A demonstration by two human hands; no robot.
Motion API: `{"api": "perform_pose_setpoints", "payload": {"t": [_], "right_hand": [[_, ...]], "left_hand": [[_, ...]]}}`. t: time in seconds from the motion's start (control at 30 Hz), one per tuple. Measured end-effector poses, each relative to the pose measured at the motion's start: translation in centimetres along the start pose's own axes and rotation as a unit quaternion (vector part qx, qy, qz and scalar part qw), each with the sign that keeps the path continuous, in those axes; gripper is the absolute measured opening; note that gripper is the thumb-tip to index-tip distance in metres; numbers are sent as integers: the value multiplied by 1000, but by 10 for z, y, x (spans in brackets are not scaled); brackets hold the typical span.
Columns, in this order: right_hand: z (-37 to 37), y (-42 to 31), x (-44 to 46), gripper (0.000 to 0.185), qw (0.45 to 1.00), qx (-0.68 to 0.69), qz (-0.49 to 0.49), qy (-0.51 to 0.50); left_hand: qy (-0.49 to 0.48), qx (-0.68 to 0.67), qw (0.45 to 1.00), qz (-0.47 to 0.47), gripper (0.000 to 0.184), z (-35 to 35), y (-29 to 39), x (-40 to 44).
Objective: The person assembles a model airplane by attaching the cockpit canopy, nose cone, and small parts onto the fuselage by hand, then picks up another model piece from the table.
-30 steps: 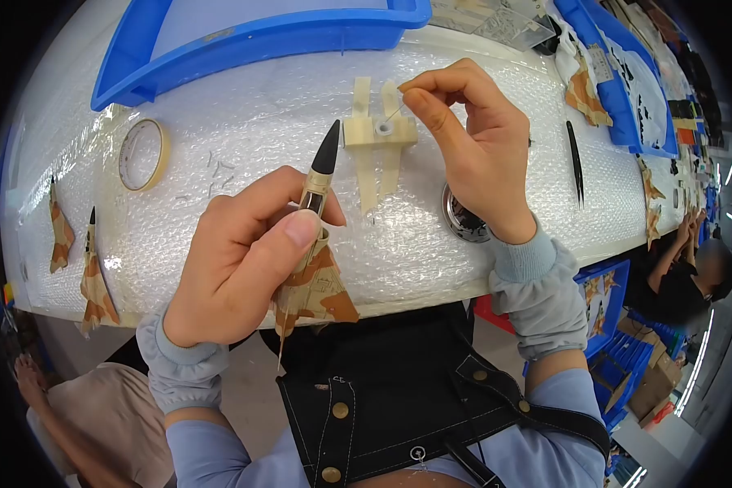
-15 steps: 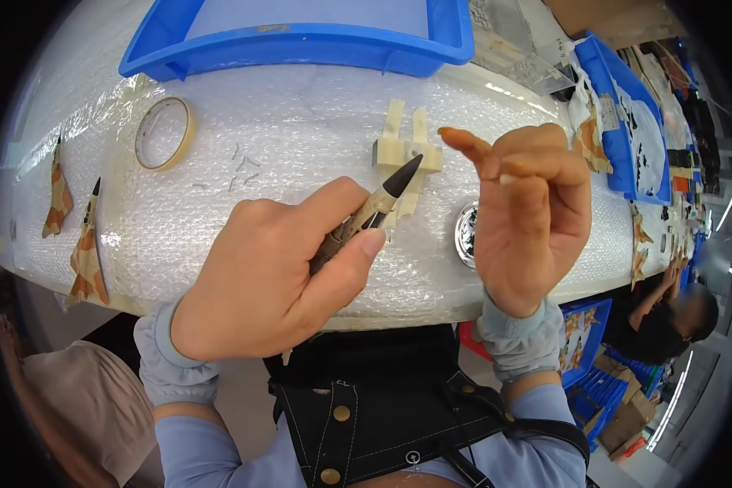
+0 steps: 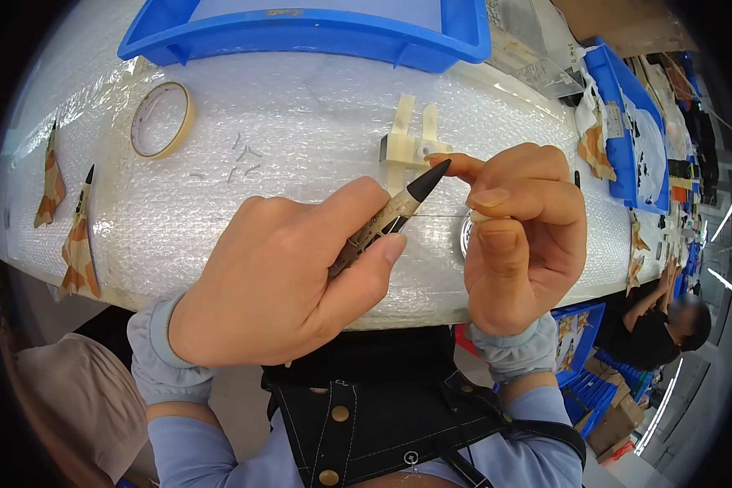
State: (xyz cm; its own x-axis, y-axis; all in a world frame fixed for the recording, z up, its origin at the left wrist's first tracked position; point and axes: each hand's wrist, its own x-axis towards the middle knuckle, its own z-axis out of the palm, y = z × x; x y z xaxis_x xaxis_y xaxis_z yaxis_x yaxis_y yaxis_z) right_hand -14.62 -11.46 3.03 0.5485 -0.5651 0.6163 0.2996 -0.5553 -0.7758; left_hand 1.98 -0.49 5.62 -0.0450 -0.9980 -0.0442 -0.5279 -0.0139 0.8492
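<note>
My left hand (image 3: 289, 272) is closed around a model jet plane (image 3: 398, 215), whose pointed black nose sticks out up and to the right. Most of the jet's body is hidden in the palm. My right hand (image 3: 529, 232) is closed in a pinch just right of the nose. A thin wire-like piece (image 3: 447, 215) runs from these pinching fingertips toward the jet, just below the nose; whether it touches is unclear. One finger of this hand reaches out close to the nose tip. Behind the hands stands a cream block fixture (image 3: 405, 150) with upright prongs.
Bubble wrap (image 3: 301, 114) covers the table. A tape roll (image 3: 163, 120) and several thin grey pieces (image 3: 248, 152) lie on it. Camouflage jets (image 3: 79, 244) rest at left. Blue trays (image 3: 301, 37) stand behind and at right. A round silver dish (image 3: 464, 234) is partly hidden. Another person (image 3: 655, 329) sits at far right.
My right hand has moved closer to the jet's nose, and its pinch has turned toward the jet. The jet in my left hand has shifted slightly right. The camera view has shifted a little.
</note>
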Motion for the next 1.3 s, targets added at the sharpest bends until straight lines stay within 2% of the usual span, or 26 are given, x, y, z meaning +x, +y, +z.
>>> {"api": "perform_pose_setpoints", "payload": {"t": [1.3], "right_hand": [[1,3,-2,19,1000,-14,4,2]], "left_hand": [[21,5,1000,12,17,2,-3,-1]]}}
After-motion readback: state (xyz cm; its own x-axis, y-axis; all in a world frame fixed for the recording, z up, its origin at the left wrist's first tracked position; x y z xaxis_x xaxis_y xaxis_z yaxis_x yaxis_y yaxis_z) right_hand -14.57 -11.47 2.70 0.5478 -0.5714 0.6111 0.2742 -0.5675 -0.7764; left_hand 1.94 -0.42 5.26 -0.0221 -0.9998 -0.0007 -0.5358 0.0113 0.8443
